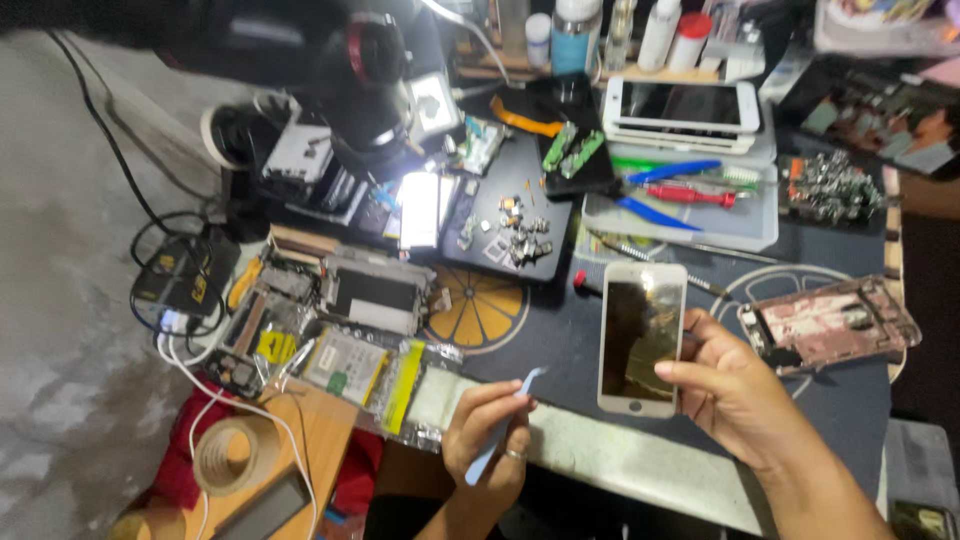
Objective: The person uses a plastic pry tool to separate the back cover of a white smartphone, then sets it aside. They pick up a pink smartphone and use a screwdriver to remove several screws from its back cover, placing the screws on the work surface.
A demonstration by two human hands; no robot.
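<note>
Phone screen panel (641, 338), white-framed with a dark reflective glass, is what the person is working on; it is held upright off the dark work mat (570, 330), near the mat's front edge. I'll place everything else from that mat, largest thing first.

At the mat's back left a black microscope (340, 60) looms over a brightly lit spot. At the back right a pale tray (690, 215) carries blue and red pry tools, with a stack of white phones (685, 110) just behind it. On the right of the mat lies a pink, stripped phone housing (830, 325). Off the mat's left edge sit foil-wrapped parts, and nearer still a roll of tape (228, 452).

The right hand (735, 395) grips the panel by its right edge, thumb across the lower front. The left hand (490, 435) pinches a light blue pry tool (500, 425), tip pointing up toward the panel but apart from it.

My worry: the panel is held by one edge only, so a hard push from the tool could twist or crack the glass, or knock it down onto the loose screws (520, 235) on the mat.
</note>
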